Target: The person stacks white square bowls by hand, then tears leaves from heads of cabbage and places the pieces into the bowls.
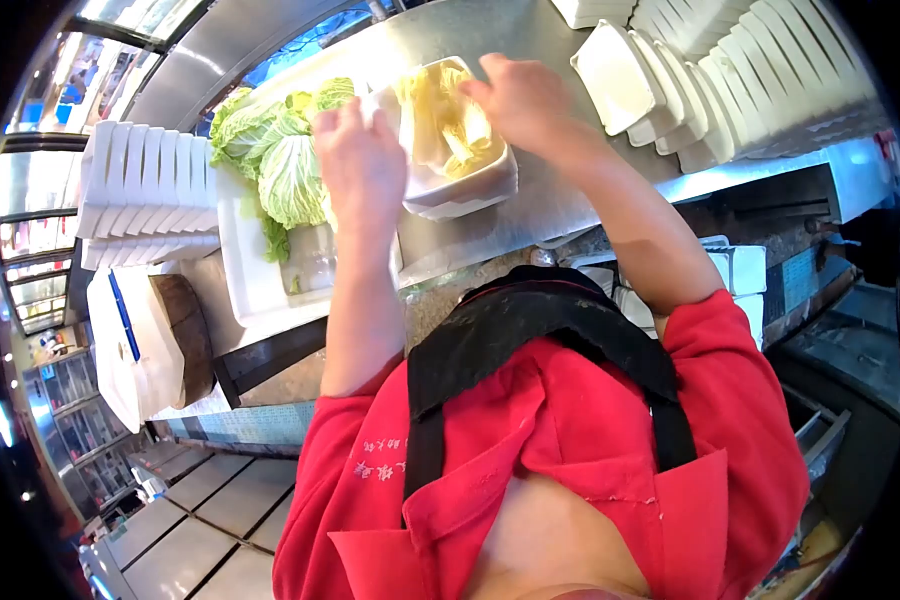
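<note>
Yellow cabbage leaves (432,118) lie in a white container (460,197) on the steel counter. My right hand (525,100) is at the container's right side, its fingertips at the edge of the yellow leaves; whether it grips one I cannot make out. Left of the container, my left hand (358,165) is over the right part of a white tray (255,290), beside a green cabbage (292,180). Its fingers point away from me and are slightly apart, with nothing visible between them. More green leaves (245,130) lie in the tray's far left part.
White containers stand in stacked rows at the right (760,90) and at the left (150,185). A thick round board (180,340) and a white container with a blue stripe (110,335) are at the lower left. The steel counter (470,30) runs behind the container.
</note>
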{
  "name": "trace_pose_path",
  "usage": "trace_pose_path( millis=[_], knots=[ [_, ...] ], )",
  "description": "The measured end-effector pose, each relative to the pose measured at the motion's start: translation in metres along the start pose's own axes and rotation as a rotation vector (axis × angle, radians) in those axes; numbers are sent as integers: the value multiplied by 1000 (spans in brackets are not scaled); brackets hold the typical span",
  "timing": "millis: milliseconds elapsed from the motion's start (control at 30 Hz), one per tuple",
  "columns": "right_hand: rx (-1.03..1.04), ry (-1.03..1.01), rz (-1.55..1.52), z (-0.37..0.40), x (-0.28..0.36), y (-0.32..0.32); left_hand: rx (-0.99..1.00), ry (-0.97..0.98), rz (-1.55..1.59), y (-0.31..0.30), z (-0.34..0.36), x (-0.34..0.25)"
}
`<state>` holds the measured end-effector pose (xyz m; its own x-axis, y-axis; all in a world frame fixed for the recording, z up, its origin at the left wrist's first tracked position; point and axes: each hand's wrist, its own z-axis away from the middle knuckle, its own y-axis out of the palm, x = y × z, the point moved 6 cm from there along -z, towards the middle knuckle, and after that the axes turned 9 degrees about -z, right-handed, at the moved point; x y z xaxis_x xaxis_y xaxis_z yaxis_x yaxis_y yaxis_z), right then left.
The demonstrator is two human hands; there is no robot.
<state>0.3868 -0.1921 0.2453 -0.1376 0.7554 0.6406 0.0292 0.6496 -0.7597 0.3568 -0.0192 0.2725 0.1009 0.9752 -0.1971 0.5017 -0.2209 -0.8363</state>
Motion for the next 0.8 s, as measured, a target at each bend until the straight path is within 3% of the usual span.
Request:
trace_pose_path(
  millis=[33,133,233,300,367,467,500,567,600,667,700,767,800],
  knots=[
    [-90,9,-94,2,-11,-3,74,-129,115,-3,1,13],
    [-37,54,-352,12,-31,7,242,-263,231,-2,23,34],
    [-44,9,-548,14,-43,30,413,-574,1102,44,69,36],
    [-41,-27,-477,6,-47,35,431,-326,665,49,72,25],
    [-48,-67,-403,5,-45,37,401,-271,574,42,74,14],
    [7,85,-494,8,-56,40,388,-649,1202,46,88,14],
    [11,88,-490,15,-61,39,390,-655,1205,50,95,12],
    [120,350,-957,38,-80,48,145,-560,1332,51,107,16],
    [125,351,-955,47,-81,49,212,-639,1478,61,113,16],
    [383,500,-1287,70,-78,68,229,-693,1534,83,120,22],
    [384,500,-1285,73,-78,72,244,-744,1591,94,120,23],
    [393,210,-1419,71,-59,80,241,-795,1579,100,114,23],
    [324,198,-1359,67,-57,83,242,-843,1564,103,112,24]
  ],
)
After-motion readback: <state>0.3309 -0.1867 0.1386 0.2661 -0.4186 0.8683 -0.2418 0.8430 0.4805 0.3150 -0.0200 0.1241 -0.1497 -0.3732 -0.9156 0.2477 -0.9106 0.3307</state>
